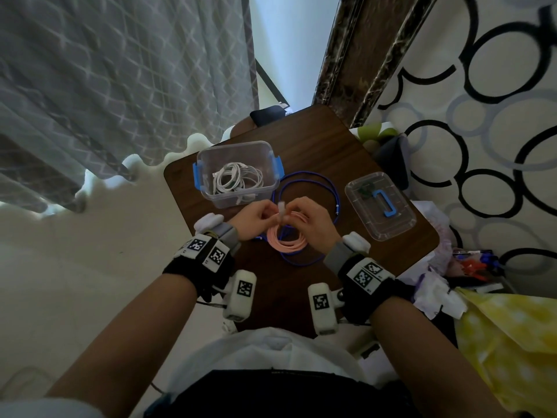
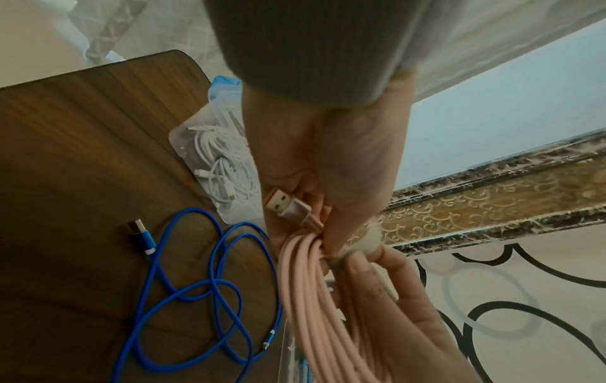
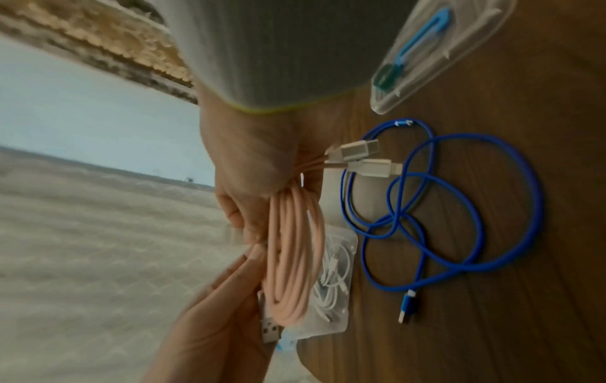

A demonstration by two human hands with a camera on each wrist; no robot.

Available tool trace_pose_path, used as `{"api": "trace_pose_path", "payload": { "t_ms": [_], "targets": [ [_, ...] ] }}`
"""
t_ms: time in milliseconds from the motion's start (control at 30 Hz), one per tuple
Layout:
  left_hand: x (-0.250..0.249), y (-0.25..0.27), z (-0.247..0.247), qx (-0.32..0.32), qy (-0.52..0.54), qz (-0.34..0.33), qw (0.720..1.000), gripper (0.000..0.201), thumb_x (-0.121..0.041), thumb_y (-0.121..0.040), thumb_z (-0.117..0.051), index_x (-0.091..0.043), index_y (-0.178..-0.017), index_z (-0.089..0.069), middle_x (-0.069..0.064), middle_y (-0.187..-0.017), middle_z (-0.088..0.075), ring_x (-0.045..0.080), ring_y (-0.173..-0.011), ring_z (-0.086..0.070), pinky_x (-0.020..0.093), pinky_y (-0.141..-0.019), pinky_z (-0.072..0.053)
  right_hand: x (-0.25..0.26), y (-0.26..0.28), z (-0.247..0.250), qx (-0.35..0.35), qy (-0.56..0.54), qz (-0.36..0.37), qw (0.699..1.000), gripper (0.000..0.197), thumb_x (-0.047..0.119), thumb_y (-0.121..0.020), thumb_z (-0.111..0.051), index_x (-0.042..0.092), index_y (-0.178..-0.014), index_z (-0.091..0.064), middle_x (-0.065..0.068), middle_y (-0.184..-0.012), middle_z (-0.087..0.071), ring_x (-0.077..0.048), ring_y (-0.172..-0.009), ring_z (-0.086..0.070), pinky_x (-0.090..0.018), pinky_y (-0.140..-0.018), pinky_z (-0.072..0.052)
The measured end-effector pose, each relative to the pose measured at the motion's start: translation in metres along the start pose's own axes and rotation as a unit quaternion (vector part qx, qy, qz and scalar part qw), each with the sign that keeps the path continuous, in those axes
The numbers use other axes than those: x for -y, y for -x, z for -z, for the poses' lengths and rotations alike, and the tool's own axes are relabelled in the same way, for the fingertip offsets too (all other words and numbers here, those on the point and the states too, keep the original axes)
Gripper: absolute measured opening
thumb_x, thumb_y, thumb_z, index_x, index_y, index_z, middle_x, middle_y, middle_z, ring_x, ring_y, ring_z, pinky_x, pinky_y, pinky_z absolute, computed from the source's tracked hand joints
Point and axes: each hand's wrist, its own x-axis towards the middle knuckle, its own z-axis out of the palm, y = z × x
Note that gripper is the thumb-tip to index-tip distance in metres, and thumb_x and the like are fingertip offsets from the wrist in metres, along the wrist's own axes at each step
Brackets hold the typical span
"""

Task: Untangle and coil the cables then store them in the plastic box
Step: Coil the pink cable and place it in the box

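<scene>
A pink cable (image 1: 290, 240) is wound into a coil and hangs just above the table's middle. My left hand (image 1: 270, 218) grips the top of the coil, with a pink USB plug (image 2: 284, 204) sticking out of its fist. My right hand (image 1: 294, 218) grips the same bunch from the other side, two small plugs (image 3: 364, 158) poking out past it. A white tie (image 1: 281, 206) stands up between the two hands. A blue cable (image 1: 312, 188) lies in loose crossed loops on the table. The clear plastic box (image 1: 272, 176) holds coiled white cables (image 1: 236, 179).
The box's clear lid (image 1: 401, 224) with a blue handle lies on the table's right side. The small brown table (image 1: 328, 143) is bordered by a curtain on the left, a patterned wall on the right, and clutter with a yellow bag (image 1: 509, 342) at the lower right.
</scene>
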Motion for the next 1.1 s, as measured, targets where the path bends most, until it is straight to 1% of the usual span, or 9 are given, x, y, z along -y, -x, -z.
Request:
{"api": "trace_pose_path", "payload": {
  "t_ms": [100,267,367,433,533,667,833,933,1100],
  "targets": [
    [-0.005,0.001,-0.006,-0.001,0.045,-0.017,0.999,0.023,-0.011,-0.090,-0.055,0.002,-0.109,-0.053,0.005,-0.092,-0.062,-0.007,-0.069,-0.061,0.004,-0.065,-0.047,0.001,0.006,0.004,-0.010,-0.101,-0.037,0.994,0.004,0.006,-0.087,-0.060,0.004,-0.090,-0.058,-0.009,-0.086,-0.058,-0.002,-0.067,-0.054,-0.013,-0.064,-0.043],
    [0.001,0.002,-0.030,-0.053,0.007,-0.010,0.999,0.018,-0.018,-0.088,-0.060,-0.006,-0.101,-0.058,0.011,-0.095,-0.067,0.010,-0.079,-0.061,0.019,-0.072,-0.050,-0.005,0.014,0.004,-0.018,-0.118,-0.094,0.988,0.006,0.004,-0.087,-0.058,0.007,-0.087,-0.053,-0.003,-0.077,-0.056,0.003,-0.059,-0.054,-0.012,-0.059,-0.045],
    [0.001,0.002,-0.039,-0.082,-0.031,0.003,0.996,0.020,-0.022,-0.087,-0.061,-0.006,-0.100,-0.060,0.012,-0.097,-0.068,0.021,-0.087,-0.064,0.036,-0.080,-0.051,-0.010,0.012,0.003,-0.030,-0.091,-0.129,0.987,0.017,0.006,-0.084,-0.060,0.015,-0.087,-0.046,0.000,-0.079,-0.054,-0.008,-0.066,-0.056,-0.025,-0.062,-0.050],
    [0.000,0.000,-0.041,-0.093,-0.031,0.019,0.995,0.020,-0.023,-0.086,-0.062,-0.007,-0.099,-0.060,0.013,-0.098,-0.069,0.023,-0.090,-0.065,0.040,-0.083,-0.052,-0.013,0.010,0.005,-0.011,-0.017,-0.089,0.996,0.017,0.010,-0.084,-0.059,0.019,-0.089,-0.046,0.000,-0.083,-0.055,-0.015,-0.072,-0.056,-0.031,-0.065,-0.049],
    [-0.001,0.000,-0.043,-0.099,-0.033,0.037,0.994,0.022,-0.025,-0.086,-0.062,-0.007,-0.099,-0.061,0.013,-0.098,-0.069,0.022,-0.090,-0.065,0.039,-0.084,-0.052,-0.017,0.010,0.009,0.018,0.075,0.005,0.997,0.009,0.013,-0.087,-0.057,0.017,-0.095,-0.059,-0.003,-0.094,-0.057,-0.015,-0.082,-0.056,-0.028,-0.069,-0.045],
    [-0.001,-0.002,-0.049,-0.118,-0.046,0.056,0.990,0.025,-0.029,-0.086,-0.062,-0.007,-0.098,-0.060,0.010,-0.097,-0.068,0.016,-0.085,-0.061,0.034,-0.078,-0.050,-0.022,0.011,0.013,0.039,0.129,0.027,0.991,0.015,0.014,-0.090,-0.056,0.011,-0.101,-0.065,-0.008,-0.107,-0.056,-0.018,-0.088,-0.057,-0.025,-0.073,-0.044],
    [0.006,-0.007,-0.040,-0.138,-0.075,0.063,0.986,0.023,-0.023,-0.085,-0.063,-0.008,-0.098,-0.051,0.009,-0.092,-0.062,0.021,-0.085,-0.059,0.033,-0.072,-0.045,-0.012,-0.002,0.002,0.083,0.202,-0.011,0.976,0.019,0.022,-0.095,-0.047,0.013,-0.103,-0.062,-0.005,-0.109,-0.055,-0.020,-0.089,-0.056,-0.030,-0.071,-0.040],
    [0.008,-0.010,-0.031,-0.122,-0.117,0.018,0.986,0.030,-0.023,-0.087,-0.062,-0.004,-0.105,-0.047,0.007,-0.089,-0.060,0.019,-0.080,-0.056,0.028,-0.067,-0.040,-0.011,-0.007,-0.002,0.086,0.214,-0.022,0.973,0.021,0.023,-0.096,-0.045,0.013,-0.104,-0.062,-0.002,-0.108,-0.059,-0.018,-0.090,-0.057,-0.031,-0.074,-0.043],
    [0.023,-0.014,-0.004,-0.037,-0.167,-0.067,0.983,0.033,-0.021,-0.086,-0.062,-0.003,-0.107,-0.044,0.013,-0.093,-0.067,0.027,-0.084,-0.064,0.040,-0.075,-0.050,-0.006,-0.013,-0.019,0.106,0.101,-0.178,0.973,0.019,0.027,-0.095,-0.046,0.014,-0.099,-0.060,-0.004,-0.089,-0.064,-0.018,-0.076,-0.062,-0.036,-0.072,-0.050]
  ]
}}
